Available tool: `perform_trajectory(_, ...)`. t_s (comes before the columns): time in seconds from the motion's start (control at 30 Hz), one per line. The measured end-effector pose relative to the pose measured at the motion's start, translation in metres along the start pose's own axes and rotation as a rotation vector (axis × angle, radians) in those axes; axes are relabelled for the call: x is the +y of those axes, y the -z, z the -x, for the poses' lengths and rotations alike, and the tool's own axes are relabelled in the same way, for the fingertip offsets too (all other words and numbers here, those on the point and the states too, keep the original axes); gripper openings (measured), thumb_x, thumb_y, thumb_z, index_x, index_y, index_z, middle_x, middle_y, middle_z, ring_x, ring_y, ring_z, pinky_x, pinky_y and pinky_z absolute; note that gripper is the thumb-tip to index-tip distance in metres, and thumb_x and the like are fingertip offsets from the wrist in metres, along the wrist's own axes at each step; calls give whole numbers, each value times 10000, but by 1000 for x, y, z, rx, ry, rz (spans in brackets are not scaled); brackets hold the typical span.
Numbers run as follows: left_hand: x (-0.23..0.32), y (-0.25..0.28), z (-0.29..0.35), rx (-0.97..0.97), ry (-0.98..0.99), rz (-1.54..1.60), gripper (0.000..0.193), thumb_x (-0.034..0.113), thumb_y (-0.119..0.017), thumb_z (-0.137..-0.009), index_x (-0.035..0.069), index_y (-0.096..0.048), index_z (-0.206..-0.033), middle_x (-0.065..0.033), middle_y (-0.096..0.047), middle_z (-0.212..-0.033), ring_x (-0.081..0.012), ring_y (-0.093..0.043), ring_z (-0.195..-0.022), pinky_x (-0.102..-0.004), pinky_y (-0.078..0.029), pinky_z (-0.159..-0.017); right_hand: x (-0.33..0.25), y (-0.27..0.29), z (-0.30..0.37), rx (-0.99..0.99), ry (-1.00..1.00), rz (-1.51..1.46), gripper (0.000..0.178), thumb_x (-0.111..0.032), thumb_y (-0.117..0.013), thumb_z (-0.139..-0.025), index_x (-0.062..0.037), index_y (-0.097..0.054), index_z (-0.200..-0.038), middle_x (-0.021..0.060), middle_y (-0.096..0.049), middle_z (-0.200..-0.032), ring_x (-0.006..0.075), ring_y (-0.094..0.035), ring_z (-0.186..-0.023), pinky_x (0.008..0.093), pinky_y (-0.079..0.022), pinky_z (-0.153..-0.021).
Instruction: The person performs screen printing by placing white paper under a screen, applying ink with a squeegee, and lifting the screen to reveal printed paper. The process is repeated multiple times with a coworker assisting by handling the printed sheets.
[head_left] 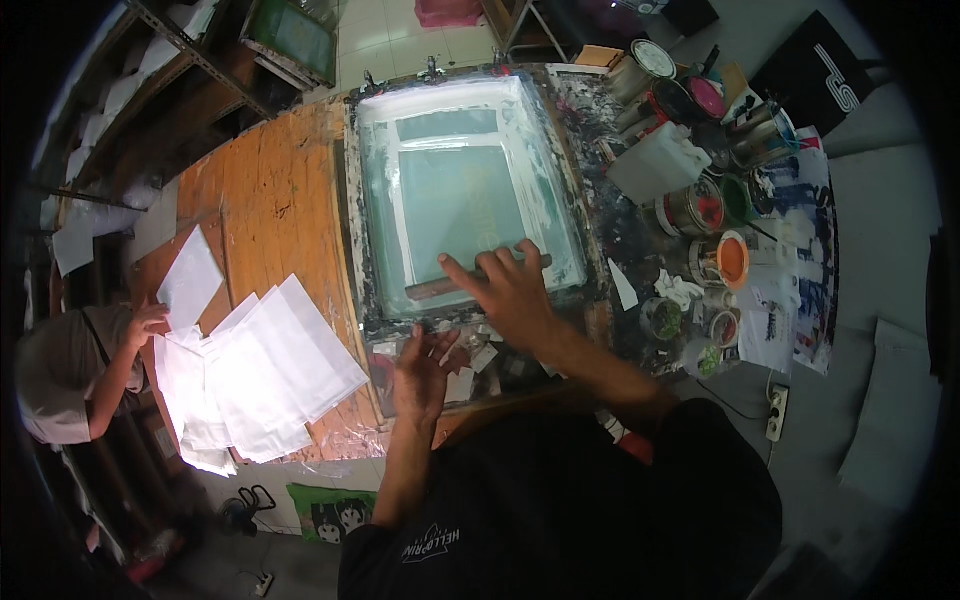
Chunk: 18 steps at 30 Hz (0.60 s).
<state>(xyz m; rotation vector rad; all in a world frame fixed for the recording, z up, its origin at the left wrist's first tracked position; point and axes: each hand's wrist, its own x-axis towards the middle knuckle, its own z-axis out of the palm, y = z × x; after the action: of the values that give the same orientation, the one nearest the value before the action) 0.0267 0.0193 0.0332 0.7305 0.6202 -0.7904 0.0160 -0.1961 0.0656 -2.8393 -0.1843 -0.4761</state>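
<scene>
Squeegee (pixel 432 288), one, in right hand (pixel 512 295)

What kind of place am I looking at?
Probably a screen-printing workshop: the right hand is on a squeegee-like bar over a framed screen, open paint cans stand to the right, and overlapping white sheets lie left.

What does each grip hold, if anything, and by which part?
The right grip holds the squeegee toward its right end; the left grip appears empty.
</scene>
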Motion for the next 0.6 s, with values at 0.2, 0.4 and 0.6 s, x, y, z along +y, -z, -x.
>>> perform_trajectory(0.2, 52, -52, 27, -376, -294, -62, 188, 140, -693, -939, 100, -676, -1122, -106, -730, -1118, -346, -677, -1162, -576, -430, -1126, -18, 100, -69, 303, 96, 67, 585, -401, -725, -918, -126, -607, -1421, 59, -510, -920, 234, -518, -887, 496, -400, -857)
perform_trajectory(0.4, 114, -113, -90, -110, -933, -750, 255, 145, -695, -930, -47, -725, -1096, -123, -741, -1034, -320, -708, -1065, -425, -481, -1051, 33, 137, -173, 265, 41, 66, 493, -534, -717, -915, -141, -722, -1213, 97, -642, -810, 257, -636, -783, 430, -456, -782)
perform_trajectory(0.6, 100, -100, -234, 353, -1446, -1904, 260, 218, -728, -911, 96, -787, -1133, -142, -754, -1045, -369, -679, -1007, -421, -521, -887, 46, 221, -235, 35, 69, -191, 389, -301, -571, -1065, 25, -698, -894, -12, -496, -519, 63, -420, -449, 258, -357, -398)
